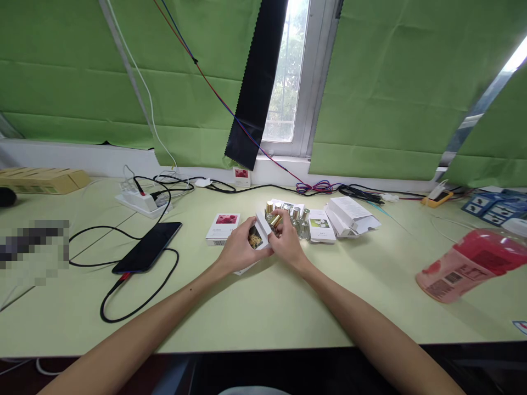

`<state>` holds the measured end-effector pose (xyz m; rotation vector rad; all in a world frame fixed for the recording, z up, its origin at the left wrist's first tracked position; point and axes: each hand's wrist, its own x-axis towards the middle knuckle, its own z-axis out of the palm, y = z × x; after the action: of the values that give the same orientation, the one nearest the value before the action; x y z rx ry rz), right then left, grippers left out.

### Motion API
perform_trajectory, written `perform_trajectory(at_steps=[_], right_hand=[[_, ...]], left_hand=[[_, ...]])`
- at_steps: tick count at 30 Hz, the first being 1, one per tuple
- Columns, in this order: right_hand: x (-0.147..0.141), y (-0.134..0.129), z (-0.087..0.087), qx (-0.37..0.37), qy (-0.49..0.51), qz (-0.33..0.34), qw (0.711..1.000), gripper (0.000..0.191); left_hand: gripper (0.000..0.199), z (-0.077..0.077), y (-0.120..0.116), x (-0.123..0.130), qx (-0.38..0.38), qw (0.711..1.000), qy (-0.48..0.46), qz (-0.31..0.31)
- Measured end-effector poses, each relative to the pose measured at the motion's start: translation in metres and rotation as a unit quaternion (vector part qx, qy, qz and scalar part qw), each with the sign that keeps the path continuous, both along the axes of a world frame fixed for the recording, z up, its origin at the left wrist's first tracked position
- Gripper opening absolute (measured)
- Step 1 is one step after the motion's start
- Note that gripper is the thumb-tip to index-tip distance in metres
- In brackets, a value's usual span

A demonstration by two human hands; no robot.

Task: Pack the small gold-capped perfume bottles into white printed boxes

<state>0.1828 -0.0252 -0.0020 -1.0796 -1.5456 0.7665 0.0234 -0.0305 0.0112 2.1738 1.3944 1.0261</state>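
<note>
My left hand (239, 242) is closed around a small white carton (257, 237) printed with a yellow flower picture, held tilted above the table. My right hand (286, 241) pinches a small glass bottle with a gold cap (276, 220) right beside the carton's upper end. Its lower part is hidden by the fingers and the carton. Just behind my right hand stand several glass bottles with metallic caps (304, 222). A white box with a red picture (223, 227) lies left of my left hand. To the right is a white box with a green picture (321, 225).
Opened white cartons (349, 215) lie at the right. A black phone (148, 247) with a plugged cable lies left, before a white power strip (142, 199). A pink-labelled bottle (469, 266) stands far right. Cables (317, 187) run along the table's back.
</note>
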Motion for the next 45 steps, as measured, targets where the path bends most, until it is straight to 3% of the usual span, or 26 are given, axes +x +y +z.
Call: perform_trajectory(at_steps=[16, 45], right_hand=[[-0.0003, 0.0034, -0.0014, -0.008, -0.018, 0.005, 1.000, 0.032], [0.0025, 0.0067, -0.0042, -0.012, -0.034, 0.017, 0.999, 0.029]], left_hand=[[0.062, 0.0014, -0.0009, 0.0001, -0.003, 1.000, 0.001, -0.019], [0.059, 0.0022, -0.0003, -0.0007, -0.011, 0.999, 0.029, -0.023]])
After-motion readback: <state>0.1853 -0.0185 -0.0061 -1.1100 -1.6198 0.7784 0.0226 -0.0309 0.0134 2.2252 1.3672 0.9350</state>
